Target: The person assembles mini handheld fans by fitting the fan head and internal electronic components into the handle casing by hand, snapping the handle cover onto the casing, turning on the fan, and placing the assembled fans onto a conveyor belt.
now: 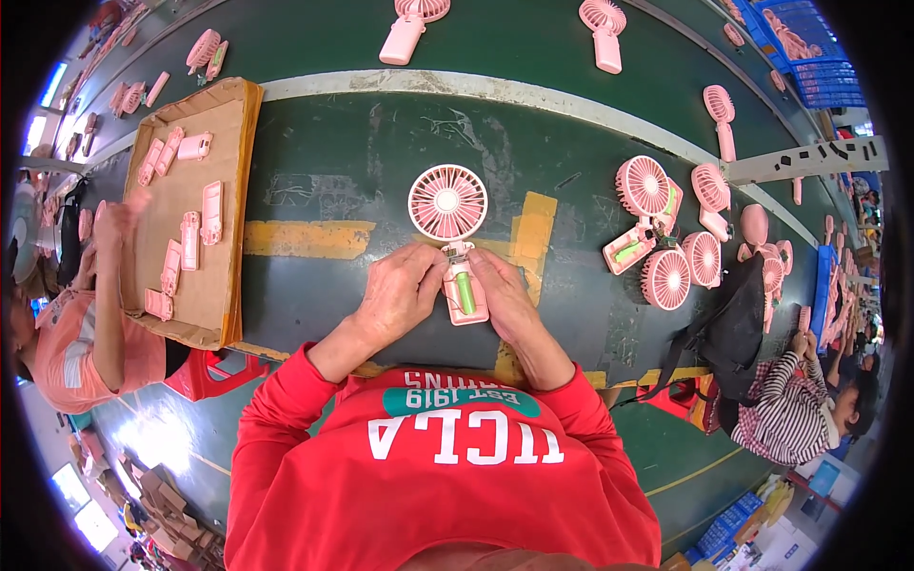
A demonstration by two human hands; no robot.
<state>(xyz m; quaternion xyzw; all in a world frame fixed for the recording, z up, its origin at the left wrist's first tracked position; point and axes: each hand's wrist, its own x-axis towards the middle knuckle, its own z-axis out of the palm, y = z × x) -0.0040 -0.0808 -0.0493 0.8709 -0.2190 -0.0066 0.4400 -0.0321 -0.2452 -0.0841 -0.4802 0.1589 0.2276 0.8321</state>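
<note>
A pink handheld fan [447,202] lies on the green bench in front of me, its round grille pointing away from my body. Its handle is uncovered and shows a green battery cell [465,293] in the pink shell, with small parts at the neck. My left hand [400,285] pinches the neck from the left, thumb and fingers closed. On the other side, my right hand [505,293] grips the handle's right edge near the neck. The fingertips partly cover the small parts between them.
A cardboard tray [205,276] with several pink handle covers stands left. Several pink fans [666,278] are grouped at right beside a black bag [733,324]. More fans lie beyond a pale rail [400,84]. Co-workers sit on both sides; one reaches over the tray.
</note>
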